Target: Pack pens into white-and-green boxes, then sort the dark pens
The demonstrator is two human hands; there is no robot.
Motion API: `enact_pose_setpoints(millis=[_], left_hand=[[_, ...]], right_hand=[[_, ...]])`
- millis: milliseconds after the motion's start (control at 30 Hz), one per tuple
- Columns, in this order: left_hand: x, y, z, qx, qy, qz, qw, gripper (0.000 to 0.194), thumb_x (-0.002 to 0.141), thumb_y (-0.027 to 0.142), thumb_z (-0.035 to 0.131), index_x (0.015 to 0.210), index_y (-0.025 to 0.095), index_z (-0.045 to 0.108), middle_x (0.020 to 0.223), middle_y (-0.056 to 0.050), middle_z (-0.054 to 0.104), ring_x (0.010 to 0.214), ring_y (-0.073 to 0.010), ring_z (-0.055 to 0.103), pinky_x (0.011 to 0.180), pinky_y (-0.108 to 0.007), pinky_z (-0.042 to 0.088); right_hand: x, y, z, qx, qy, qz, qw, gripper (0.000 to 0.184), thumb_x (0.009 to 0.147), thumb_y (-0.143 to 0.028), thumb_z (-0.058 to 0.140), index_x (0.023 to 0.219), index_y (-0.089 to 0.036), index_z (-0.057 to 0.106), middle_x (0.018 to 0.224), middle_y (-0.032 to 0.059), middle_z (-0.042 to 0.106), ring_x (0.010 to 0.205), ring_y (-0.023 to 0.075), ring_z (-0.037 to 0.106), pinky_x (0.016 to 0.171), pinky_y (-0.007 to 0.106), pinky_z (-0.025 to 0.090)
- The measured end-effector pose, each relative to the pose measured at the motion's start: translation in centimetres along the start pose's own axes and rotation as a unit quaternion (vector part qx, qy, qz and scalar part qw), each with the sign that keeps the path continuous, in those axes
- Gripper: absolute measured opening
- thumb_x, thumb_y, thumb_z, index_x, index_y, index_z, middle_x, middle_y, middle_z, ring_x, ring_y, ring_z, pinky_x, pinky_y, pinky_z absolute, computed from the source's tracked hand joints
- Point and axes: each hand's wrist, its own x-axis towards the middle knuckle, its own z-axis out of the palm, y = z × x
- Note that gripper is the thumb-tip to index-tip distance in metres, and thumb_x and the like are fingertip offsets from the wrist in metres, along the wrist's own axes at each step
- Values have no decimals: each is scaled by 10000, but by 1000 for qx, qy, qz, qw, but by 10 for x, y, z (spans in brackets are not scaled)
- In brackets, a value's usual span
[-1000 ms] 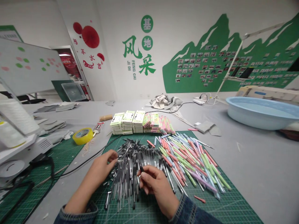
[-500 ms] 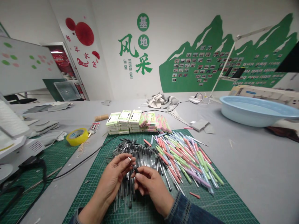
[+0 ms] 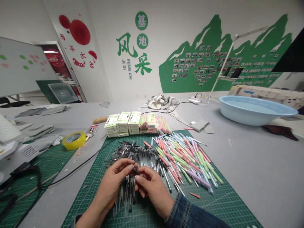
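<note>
you hold a small black piece (image 3: 135, 170) between your two hands, above the near part of the dark pens. your left hand (image 3: 116, 177) has the thumb and the finger pressed narrow on the upper end of this piece. your right hand (image 3: 153, 186) pinches the lower end with thumb and first finger, and its other fingers are curled in. the tips of both hands are very near to each other; if they touch, i cannot tell.

under and behind your hands lies a pile of black and clear pens (image 3: 144, 155), many of them pointing toward you. to the right of it is a pile of coloured pens (image 3: 185, 155), in green, red, blue and purple. one short red piece (image 3: 194, 195) lies apart, on the near side of this pile. both piles are on a green mat (image 3: 225, 202).

at the far edge of the mat stand white and green boxes (image 3: 123, 122), with pink boxes (image 3: 152, 122) just beside them on the right. to the left, on the table, there is a roll of yellow tape (image 3: 74, 145). far to the right is a blue basin (image 3: 247, 117).
</note>
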Motion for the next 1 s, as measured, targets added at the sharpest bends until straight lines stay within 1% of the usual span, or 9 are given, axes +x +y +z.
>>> enact_pose_setpoints(millis=[133,267,367,433,533,667,767,867,1000], left_hand=[[1,-1,-1,21,2,-1,1000,184,719,278,742,879,195,704,913,-50,736,873,-190,662,787,-261,496],[1,0,-1,22,-5,0,1000,172,722,263,745,872,190,703,900,-45,728,886,-176,649,817,-247,478],[0,-1,-1,-7,-19,-17,1000,162,721,246,746,864,182,705,903,-42,714,873,-164,636,804,-237,481],[0,-2,0,-39,-28,-37,998,153,723,242,744,856,176,707,898,-42,703,855,-160,628,786,-241,492],[1,-4,0,-76,-36,-58,995,154,723,239,745,853,164,709,888,-42,688,794,-150,621,739,-247,508],[2,-5,0,-92,-42,-66,993,153,740,231,732,871,156,707,895,-44,679,717,-131,611,693,-245,513],[2,-4,0,-84,-42,-57,994,147,749,219,723,878,150,707,902,-49,680,794,-144,616,742,-232,504],[1,-4,0,-80,-41,-51,995,131,753,205,719,869,145,708,901,-50,679,849,-149,605,786,-223,491],[0,-3,0,-89,-54,-56,993,121,775,216,696,873,145,704,902,-49,669,761,-132,591,709,-225,499]], right_hand=[[1,1,0,9,16,-20,1000,311,747,-392,695,872,-186,497,557,-81,560,354,43,376,357,169,240],[1,-1,0,11,50,-20,998,365,631,-321,787,801,-192,491,546,-119,480,352,31,368,356,164,272],[0,-2,0,-5,62,-26,998,345,629,-309,785,741,-186,483,493,-124,447,352,37,384,364,165,265],[0,-2,0,-9,66,-15,998,337,642,-331,772,719,-182,479,490,-104,486,361,46,416,364,165,248],[0,-1,0,-4,46,15,999,316,696,-401,720,745,-166,514,533,-50,572,374,52,436,362,165,221],[0,0,1,5,0,-3,1000,336,817,-465,591,773,-132,572,559,-15,590,390,40,406,380,162,229],[-1,-1,2,30,20,-11,999,312,720,-400,722,819,-162,547,587,-65,564,363,27,387,360,157,235],[-1,-2,1,38,36,-3,999,349,638,-336,791,774,-177,511,541,-92,533,330,30,392,338,154,230],[-1,-1,1,44,-12,22,999,309,790,-434,636,778,-134,565,557,-13,602,345,36,424,336,153,186]])
